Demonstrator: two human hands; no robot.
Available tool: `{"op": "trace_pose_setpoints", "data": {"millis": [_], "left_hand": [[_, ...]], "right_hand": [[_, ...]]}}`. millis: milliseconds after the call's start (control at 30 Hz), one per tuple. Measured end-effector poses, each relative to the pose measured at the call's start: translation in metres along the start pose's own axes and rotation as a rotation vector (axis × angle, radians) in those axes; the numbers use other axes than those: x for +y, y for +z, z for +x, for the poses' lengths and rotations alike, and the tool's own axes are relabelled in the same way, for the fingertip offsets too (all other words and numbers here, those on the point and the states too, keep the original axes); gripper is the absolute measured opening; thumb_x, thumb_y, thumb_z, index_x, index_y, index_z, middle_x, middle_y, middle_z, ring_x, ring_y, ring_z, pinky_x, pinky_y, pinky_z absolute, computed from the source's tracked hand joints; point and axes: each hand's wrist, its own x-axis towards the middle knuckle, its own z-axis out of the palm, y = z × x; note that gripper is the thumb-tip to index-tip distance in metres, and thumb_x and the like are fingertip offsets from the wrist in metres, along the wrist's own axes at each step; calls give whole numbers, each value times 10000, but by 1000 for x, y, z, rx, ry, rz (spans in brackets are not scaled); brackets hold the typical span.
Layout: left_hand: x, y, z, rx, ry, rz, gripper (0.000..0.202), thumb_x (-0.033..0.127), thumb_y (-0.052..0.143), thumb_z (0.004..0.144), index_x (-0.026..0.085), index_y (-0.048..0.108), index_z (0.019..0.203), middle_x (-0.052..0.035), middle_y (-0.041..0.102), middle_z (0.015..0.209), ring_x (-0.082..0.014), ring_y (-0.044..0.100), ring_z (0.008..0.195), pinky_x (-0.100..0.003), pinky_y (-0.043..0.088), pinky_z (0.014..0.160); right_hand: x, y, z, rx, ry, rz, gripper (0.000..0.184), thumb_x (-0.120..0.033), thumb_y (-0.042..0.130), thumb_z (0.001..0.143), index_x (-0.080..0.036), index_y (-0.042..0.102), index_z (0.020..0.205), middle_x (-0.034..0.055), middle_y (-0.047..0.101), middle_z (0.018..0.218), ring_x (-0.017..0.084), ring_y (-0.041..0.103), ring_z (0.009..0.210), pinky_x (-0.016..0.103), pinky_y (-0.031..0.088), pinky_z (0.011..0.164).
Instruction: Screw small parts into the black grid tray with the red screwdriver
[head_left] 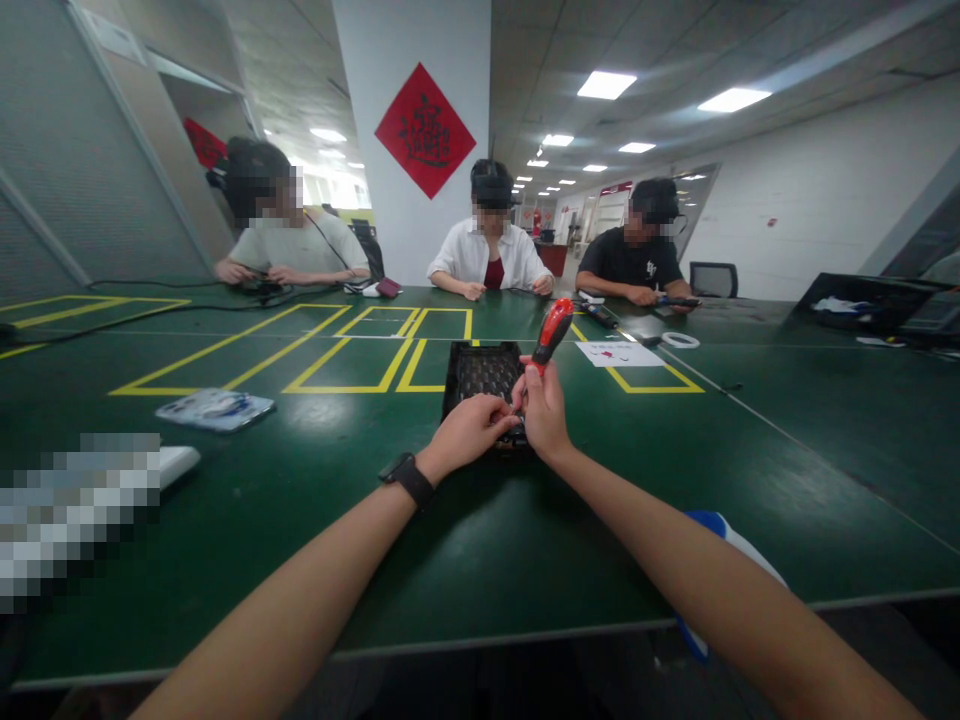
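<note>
A black plastic tray-like case (484, 362) with a patterned inner surface lies on the green table in front of me. My right hand (544, 412) is closed around a screwdriver (553, 332), its red and black handle sticking up and its lower end down by the case. My left hand (474, 432), with a dark watch on the wrist, reaches over the near part of the case. Its thumb and fingers are pinched together close to my right fingertips. Whatever lies between them is too small to make out.
Yellow tape outlines mark the green table (337, 560). A phone-like item (216, 408) lies to the left, a printed white sheet (619, 354) and a tape roll (680, 340) to the right. A blue and white object (739, 540) is partly under my right forearm. Several people sit across.
</note>
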Motion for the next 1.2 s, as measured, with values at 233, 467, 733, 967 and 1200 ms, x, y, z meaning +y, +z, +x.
{"op": "trace_pose_setpoints", "data": {"millis": [233,467,733,967,1200], "left_hand": [[-2,2,0,-20,-42,-70,218,349,574,780,153,606,690,-3,594,649,-119,503,606,-225,337,565],[-5,3,-1,-49,-17,-244,146,296,538,803,158,587,803,-3,639,750,-121,562,683,-224,402,634],[-5,4,0,-34,-49,-116,243,383,576,771,152,579,697,2,591,633,-120,514,589,-228,370,563],[-4,1,-1,-80,55,-170,144,231,463,840,158,586,822,-15,636,774,-128,559,702,-234,401,658],[-3,3,-1,9,-6,-194,143,285,601,756,156,544,778,0,599,720,-123,533,650,-232,405,615]], "right_hand": [[0,0,1,-34,30,17,308,-430,348,896,-195,457,1061,-75,459,536,67,415,443,190,373,489],[1,0,1,-63,51,29,328,-437,332,898,-188,474,1058,-76,449,518,67,399,425,184,359,462],[-3,0,1,-55,42,41,300,-434,343,893,-195,467,1027,-78,457,516,61,388,407,176,350,440],[0,1,0,-107,86,97,310,-440,338,890,-205,452,1059,-83,462,514,60,368,372,173,320,389],[-6,1,-1,-70,22,75,252,-383,375,892,-199,452,1046,-79,466,529,57,391,412,175,342,434]]}}
